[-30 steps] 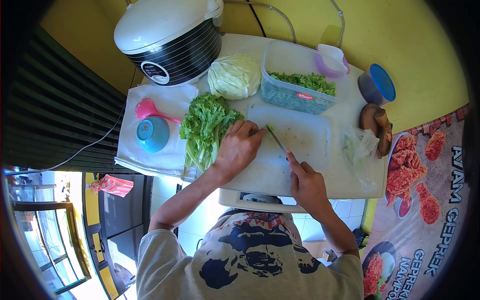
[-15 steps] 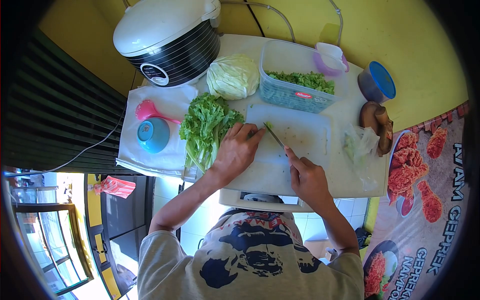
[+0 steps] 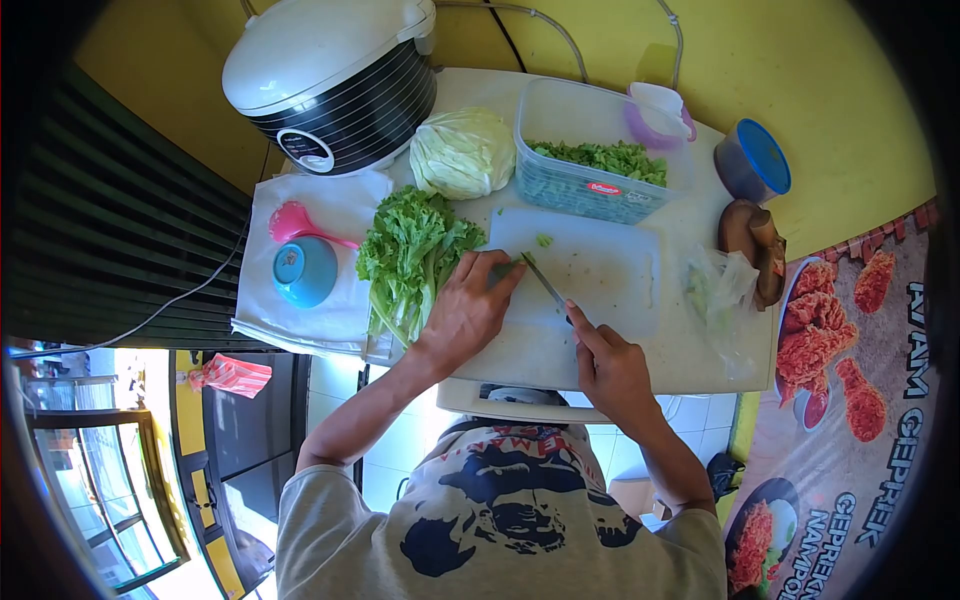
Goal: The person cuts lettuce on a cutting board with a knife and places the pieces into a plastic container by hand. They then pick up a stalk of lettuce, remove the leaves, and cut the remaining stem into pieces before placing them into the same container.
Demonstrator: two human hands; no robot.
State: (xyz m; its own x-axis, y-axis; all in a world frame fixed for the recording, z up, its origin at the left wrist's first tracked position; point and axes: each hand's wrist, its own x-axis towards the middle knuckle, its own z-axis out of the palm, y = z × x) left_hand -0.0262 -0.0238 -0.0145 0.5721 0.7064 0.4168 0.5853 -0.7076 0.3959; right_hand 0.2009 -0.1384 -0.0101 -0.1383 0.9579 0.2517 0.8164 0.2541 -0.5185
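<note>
Head view: the right hand [image 3: 612, 368] is closed round the knife [image 3: 547, 282] handle, blade angled toward the left hand [image 3: 468, 308], whose grip pinches a soft, light lettuce stem [image 3: 503, 267] flat on the board [image 3: 600, 270]. Stem is limp; best pinned just behind the blade.

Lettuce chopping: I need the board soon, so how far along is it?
Done: chopped greens already fill the tub. In hand: left hand pins a leaf while the right hand slices with the knife. Left: the lettuce bunch and whole cabbage.
</note>
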